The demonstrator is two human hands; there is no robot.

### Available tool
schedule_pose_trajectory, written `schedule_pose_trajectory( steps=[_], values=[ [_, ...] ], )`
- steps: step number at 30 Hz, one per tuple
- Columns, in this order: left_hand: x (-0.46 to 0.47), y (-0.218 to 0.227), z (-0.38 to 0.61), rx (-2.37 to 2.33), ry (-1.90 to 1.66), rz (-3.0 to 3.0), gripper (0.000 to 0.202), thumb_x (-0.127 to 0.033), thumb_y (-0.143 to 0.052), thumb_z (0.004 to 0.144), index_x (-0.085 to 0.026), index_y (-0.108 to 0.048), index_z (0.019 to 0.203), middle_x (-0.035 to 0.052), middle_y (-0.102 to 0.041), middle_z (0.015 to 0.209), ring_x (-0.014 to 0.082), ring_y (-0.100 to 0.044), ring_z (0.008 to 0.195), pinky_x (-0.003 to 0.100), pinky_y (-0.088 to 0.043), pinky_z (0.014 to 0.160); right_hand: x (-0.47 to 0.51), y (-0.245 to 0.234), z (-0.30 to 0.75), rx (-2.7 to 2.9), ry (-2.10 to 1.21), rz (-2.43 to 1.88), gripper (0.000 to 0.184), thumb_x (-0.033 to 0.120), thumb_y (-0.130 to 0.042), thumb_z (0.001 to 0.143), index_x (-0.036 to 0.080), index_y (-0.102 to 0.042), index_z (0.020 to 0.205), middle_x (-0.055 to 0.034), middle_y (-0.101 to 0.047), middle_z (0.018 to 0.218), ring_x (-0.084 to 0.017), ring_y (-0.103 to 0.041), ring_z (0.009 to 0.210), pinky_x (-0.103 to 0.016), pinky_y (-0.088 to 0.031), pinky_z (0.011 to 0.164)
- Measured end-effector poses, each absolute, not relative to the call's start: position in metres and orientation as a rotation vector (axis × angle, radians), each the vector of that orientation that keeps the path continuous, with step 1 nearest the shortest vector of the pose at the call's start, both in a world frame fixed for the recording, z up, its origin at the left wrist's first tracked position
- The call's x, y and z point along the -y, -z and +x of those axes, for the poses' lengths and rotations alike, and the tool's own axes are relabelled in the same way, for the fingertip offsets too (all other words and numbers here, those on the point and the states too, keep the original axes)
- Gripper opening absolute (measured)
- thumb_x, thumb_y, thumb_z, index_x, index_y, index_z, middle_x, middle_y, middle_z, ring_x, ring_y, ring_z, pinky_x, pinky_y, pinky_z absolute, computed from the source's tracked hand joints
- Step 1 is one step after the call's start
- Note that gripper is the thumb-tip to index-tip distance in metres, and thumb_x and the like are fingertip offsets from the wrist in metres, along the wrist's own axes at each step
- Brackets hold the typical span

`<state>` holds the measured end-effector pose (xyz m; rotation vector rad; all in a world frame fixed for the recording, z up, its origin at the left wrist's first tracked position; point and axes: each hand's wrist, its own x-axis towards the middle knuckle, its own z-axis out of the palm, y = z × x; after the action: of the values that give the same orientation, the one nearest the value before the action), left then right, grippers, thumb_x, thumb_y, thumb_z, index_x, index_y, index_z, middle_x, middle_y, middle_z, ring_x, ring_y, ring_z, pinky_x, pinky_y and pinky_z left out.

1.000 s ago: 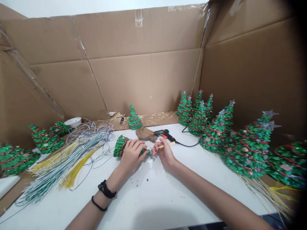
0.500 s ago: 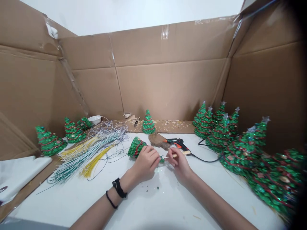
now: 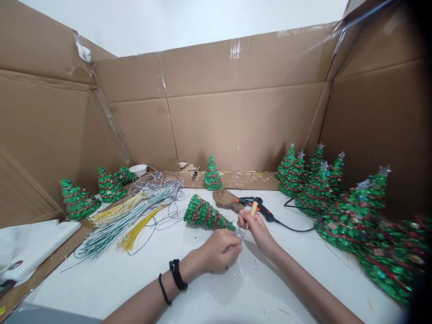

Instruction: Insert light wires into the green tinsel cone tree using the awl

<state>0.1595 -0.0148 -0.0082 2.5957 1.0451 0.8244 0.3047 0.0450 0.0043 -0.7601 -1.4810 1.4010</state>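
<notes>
A small green Christmas tree [image 3: 207, 214] with red garland lies on its side on the white table, its tip pointing toward my hands. A clear star [image 3: 240, 233] shows at the tip, between my hands; whether it is attached I cannot tell. My left hand [image 3: 221, 249] is closed, with its fingertips pinching at the star. In my right hand [image 3: 254, 227] is a wooden-handled awl [image 3: 253, 209], held steeply with the handle up. Its thin point is down by the star, mostly hidden by the fingers.
Behind my right hand lies a glue gun [image 3: 261, 207] on a brown board [image 3: 222, 198]. Decorated trees [image 3: 313, 193] crowd the right side. Wire bundles [image 3: 124, 220] spread at left, near more trees [image 3: 77, 200]. One tree [image 3: 212, 174] stands at the back, before cardboard walls [image 3: 249, 121].
My left hand has slid off the tree's body toward its tip and nearer me, uncovering the tree. My right hand has turned the awl from nearly level to steep.
</notes>
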Motion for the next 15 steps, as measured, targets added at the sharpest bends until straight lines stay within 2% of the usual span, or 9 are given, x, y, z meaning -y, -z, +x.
schedule_pose_trajectory(
  steps=[3, 6, 10, 15],
  values=[
    [0.017, 0.012, 0.162, -0.960, -0.713, 2.573, 0.035, -0.018, -0.032, 0.092, -0.018, -0.045, 0.060, 0.0011, -0.056, 0.059, 0.0118, -0.049, 0.059, 0.024, -0.038, 0.062, -0.045, -0.008, 0.307, 1.605, -1.375, -0.752, 0.032, 0.036, -0.045, 0.077, 0.021, -0.041, 0.048, 0.0039, -0.034, 0.051, -0.012, -0.031, 0.053, -0.027, -0.026, 0.055],
    [0.018, 0.016, 0.166, -0.996, -0.629, 2.828, 0.028, -0.020, -0.037, 0.090, -0.018, -0.050, 0.065, 0.0020, -0.058, 0.062, 0.0134, -0.052, 0.059, 0.027, -0.040, 0.061, -0.044, -0.009, 0.309, 1.748, -1.298, -0.744, 0.032, 0.034, -0.045, 0.077, 0.021, -0.044, 0.048, 0.0031, -0.037, 0.051, -0.012, -0.033, 0.053, -0.027, -0.026, 0.055],
    [0.017, 0.026, 0.175, -1.048, -0.647, 3.149, 0.026, -0.023, -0.040, 0.087, -0.018, -0.052, 0.064, 0.0029, -0.056, 0.056, 0.0163, -0.054, 0.057, 0.031, -0.041, 0.057, -0.041, -0.006, 0.308, 1.852, -1.233, -0.712, 0.032, 0.032, -0.048, 0.079, 0.020, -0.049, 0.049, 0.0023, -0.042, 0.052, -0.013, -0.037, 0.055, -0.027, -0.028, 0.057],
    [0.009, 0.021, 0.170, -1.028, -0.903, 3.309, 0.033, -0.021, -0.039, 0.087, -0.020, -0.049, 0.056, 0.0003, -0.046, 0.046, 0.0149, -0.048, 0.050, 0.029, -0.037, 0.049, -0.043, -0.007, 0.308, 1.750, -1.163, -0.741, 0.031, 0.030, -0.046, 0.076, 0.021, -0.048, 0.046, 0.0022, -0.040, 0.049, -0.014, -0.037, 0.054, -0.027, -0.028, 0.056]
  ],
)
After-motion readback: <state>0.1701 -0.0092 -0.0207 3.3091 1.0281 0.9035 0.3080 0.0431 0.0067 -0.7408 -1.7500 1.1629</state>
